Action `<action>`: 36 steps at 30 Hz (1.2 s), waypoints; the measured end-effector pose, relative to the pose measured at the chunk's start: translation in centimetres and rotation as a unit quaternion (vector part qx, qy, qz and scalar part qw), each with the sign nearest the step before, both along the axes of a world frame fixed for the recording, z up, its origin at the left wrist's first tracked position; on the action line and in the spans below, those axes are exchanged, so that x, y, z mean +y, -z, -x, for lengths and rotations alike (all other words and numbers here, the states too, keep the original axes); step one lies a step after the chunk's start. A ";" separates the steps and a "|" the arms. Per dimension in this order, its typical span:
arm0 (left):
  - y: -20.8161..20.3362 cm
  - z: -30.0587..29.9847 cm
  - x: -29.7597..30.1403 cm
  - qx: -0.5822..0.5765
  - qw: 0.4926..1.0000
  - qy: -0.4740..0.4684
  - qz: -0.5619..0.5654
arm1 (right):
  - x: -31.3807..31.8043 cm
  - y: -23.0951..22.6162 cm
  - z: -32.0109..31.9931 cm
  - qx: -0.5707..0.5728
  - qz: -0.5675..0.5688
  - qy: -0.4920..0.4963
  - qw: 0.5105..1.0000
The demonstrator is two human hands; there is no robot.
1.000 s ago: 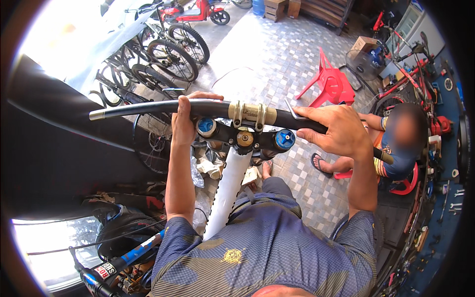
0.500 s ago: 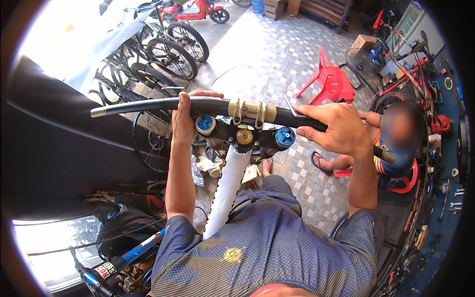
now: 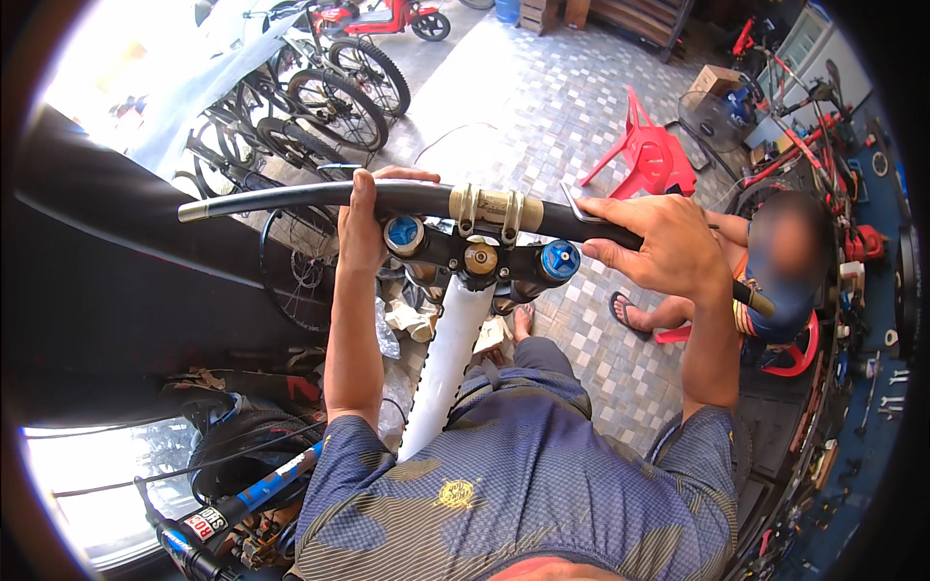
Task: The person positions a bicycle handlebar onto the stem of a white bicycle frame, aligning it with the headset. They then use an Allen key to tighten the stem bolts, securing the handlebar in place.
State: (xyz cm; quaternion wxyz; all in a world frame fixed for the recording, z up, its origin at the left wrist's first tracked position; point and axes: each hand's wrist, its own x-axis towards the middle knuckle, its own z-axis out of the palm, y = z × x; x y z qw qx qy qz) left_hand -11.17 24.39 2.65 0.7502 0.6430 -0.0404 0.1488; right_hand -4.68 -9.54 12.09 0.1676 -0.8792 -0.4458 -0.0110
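A black bicycle handlebar (image 3: pixel 310 194) with a tan centre band lies crosswise before me. Two metal clamps (image 3: pixel 467 209) hold it on a black stem with a gold middle cap (image 3: pixel 480 259) and two blue-capped fork tops (image 3: pixel 560 259). My left hand (image 3: pixel 366 223) is wrapped round the bar left of the clamps, thumb on the near side. A thin dark piece (image 3: pixel 339 168) shows beside its fingers; its kind is unclear. My right hand (image 3: pixel 664 242) closes over the bar's right half. An L-shaped hex key (image 3: pixel 573 203) sticks out by its fingertips. Below the stem runs a white frame tube (image 3: pixel 448 353).
Several bicycles (image 3: pixel 334 107) stand at the far left. A red plastic chair (image 3: pixel 649 155) and a fan (image 3: pixel 715 121) are at right, near a seated person (image 3: pixel 785 261). Tools hang on the blue right wall (image 3: pixel 886 465). A blue-and-black bike part (image 3: pixel 262 494) lies lower left.
The handlebar and stem have shifted very slightly in the view. Both hands keep their hold on the bar, and the hex key stays by the right fingertips.
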 end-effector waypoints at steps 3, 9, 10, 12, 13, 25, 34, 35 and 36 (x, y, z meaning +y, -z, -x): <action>-0.1 0.0 0.1 0.001 1.000 0.007 0.000 | 0.0 -0.1 0.0 -0.001 -0.001 -0.002 1.000; 0.0 0.1 0.0 0.008 1.000 0.001 0.000 | -0.1 0.1 0.0 -0.004 -0.003 -0.008 1.000; 0.0 0.1 0.0 0.010 1.000 0.001 0.001 | -0.1 0.2 0.0 -0.003 -0.004 -0.009 1.000; -0.1 0.1 0.0 0.007 1.000 0.002 0.002 | 0.0 0.1 0.0 0.001 -0.001 -0.007 1.000; -0.1 0.0 0.0 0.005 1.000 0.002 0.002 | 0.0 -0.1 0.1 0.004 0.004 -0.005 1.000; -0.3 -0.1 -0.2 0.017 1.000 -0.008 0.003 | -0.1 0.3 -0.5 0.009 -0.004 -0.013 1.000; 0.0 -0.4 -0.1 0.018 1.000 -0.013 0.000 | -0.1 0.5 -0.7 0.001 0.001 -0.013 1.000; -0.1 -0.4 -0.1 0.018 1.000 -0.012 0.001 | -0.1 0.5 -0.7 0.001 0.002 -0.013 1.000; -0.1 -0.5 -0.2 0.018 1.000 -0.012 0.003 | -0.1 0.6 -0.8 -0.001 0.000 -0.014 1.000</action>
